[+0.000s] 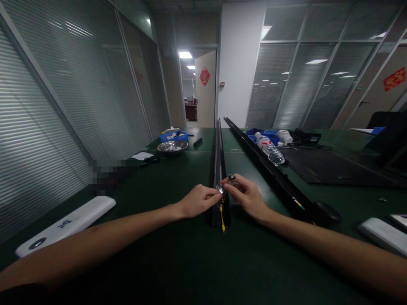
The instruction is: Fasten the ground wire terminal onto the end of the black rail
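A long black channel-shaped rail (218,159) lies lengthwise in front of me on the green table. My left hand (199,200) is closed in a pinch at its near end, over a small shiny piece (220,189); whether that piece is gripped is hidden. From the right, my right hand (248,197) meets it, thumb and index fingertip pressed together at the same spot. A small dark metallic piece (232,177) is tucked among the fingers of this hand. Just below the fingertips, a yellow cable with a connector (222,217) rests in the rail's end.
A second black rail (265,163) lies to the right, beside a plastic bottle (270,149), blue bins (254,133) and a dark mat (330,165). At left are a metal bowl (173,146), a blue tray (178,136) and a white elongated case (68,224).
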Demonstrator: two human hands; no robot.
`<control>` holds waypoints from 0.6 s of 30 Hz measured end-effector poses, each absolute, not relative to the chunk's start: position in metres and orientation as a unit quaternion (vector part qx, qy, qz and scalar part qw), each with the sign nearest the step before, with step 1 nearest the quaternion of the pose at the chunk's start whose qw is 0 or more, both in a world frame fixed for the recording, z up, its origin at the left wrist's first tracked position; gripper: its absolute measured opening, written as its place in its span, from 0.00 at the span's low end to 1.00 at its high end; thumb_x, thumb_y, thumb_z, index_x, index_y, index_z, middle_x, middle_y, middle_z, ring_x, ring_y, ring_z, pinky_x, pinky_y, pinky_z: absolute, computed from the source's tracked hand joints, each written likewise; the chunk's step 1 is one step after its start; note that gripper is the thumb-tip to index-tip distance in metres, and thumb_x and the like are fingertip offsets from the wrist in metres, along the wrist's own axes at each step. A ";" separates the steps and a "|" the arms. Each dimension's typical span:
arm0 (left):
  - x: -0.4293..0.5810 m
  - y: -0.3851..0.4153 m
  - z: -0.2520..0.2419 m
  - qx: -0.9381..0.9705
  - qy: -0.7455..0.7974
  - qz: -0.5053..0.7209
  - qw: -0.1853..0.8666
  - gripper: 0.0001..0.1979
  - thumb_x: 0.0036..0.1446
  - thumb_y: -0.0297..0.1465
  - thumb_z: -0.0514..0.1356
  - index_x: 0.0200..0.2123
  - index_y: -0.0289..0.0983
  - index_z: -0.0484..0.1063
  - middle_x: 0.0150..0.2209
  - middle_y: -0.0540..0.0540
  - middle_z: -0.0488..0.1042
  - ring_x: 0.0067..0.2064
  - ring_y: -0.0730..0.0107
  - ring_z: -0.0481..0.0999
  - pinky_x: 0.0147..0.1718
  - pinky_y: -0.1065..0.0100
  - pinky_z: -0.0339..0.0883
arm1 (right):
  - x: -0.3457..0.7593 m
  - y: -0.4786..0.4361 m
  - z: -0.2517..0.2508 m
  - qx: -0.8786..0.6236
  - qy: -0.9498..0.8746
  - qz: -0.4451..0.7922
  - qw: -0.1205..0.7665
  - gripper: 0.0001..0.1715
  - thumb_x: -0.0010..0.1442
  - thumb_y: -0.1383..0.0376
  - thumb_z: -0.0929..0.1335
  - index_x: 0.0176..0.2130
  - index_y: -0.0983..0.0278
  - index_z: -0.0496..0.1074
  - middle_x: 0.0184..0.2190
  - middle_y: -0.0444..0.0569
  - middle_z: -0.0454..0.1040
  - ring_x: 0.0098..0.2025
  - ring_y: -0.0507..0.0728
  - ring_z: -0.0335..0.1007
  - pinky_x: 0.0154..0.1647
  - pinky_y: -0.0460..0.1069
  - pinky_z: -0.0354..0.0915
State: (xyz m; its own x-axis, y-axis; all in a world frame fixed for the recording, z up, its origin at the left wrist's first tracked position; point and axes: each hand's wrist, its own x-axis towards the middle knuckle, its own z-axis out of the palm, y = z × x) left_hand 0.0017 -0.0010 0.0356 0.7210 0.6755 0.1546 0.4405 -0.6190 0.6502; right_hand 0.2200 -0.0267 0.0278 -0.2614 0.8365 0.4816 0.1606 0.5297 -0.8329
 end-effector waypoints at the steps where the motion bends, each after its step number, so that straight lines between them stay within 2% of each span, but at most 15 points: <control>1: 0.002 -0.001 0.036 0.877 0.318 0.198 0.302 0.21 0.72 0.41 0.52 0.31 0.34 0.72 0.25 0.53 0.65 0.25 0.75 0.63 0.26 0.72 0.53 | 0.220 -0.027 0.028 -0.349 -0.719 0.333 0.500 0.14 0.67 0.54 0.70 0.43 0.63 0.78 0.32 0.45 0.72 0.27 0.51 0.63 0.25 0.46 0.59; 6: 0.002 -0.003 0.039 0.861 0.325 0.193 0.341 0.23 0.71 0.44 0.52 0.31 0.34 0.72 0.25 0.52 0.66 0.25 0.75 0.64 0.25 0.73 0.54 | 0.221 -0.026 0.026 -0.348 -0.716 0.337 0.502 0.15 0.67 0.54 0.70 0.44 0.62 0.77 0.32 0.44 0.72 0.26 0.50 0.63 0.26 0.47 0.60; 11: 0.001 -0.004 0.039 0.831 0.339 0.179 0.404 0.26 0.70 0.50 0.52 0.35 0.33 0.73 0.21 0.54 0.63 0.22 0.75 0.62 0.21 0.73 0.54 | 0.219 -0.025 0.024 -0.354 -0.706 0.355 0.500 0.17 0.66 0.52 0.70 0.45 0.63 0.76 0.30 0.43 0.72 0.25 0.50 0.63 0.25 0.46 0.59; 18: 0.002 -0.001 0.037 0.819 0.338 0.183 0.426 0.28 0.68 0.54 0.53 0.31 0.35 0.70 0.17 0.56 0.62 0.19 0.76 0.61 0.20 0.74 0.53 | 0.218 -0.021 0.022 -0.348 -0.714 0.386 0.470 0.20 0.68 0.50 0.68 0.43 0.64 0.76 0.29 0.42 0.69 0.25 0.49 0.62 0.24 0.45 0.59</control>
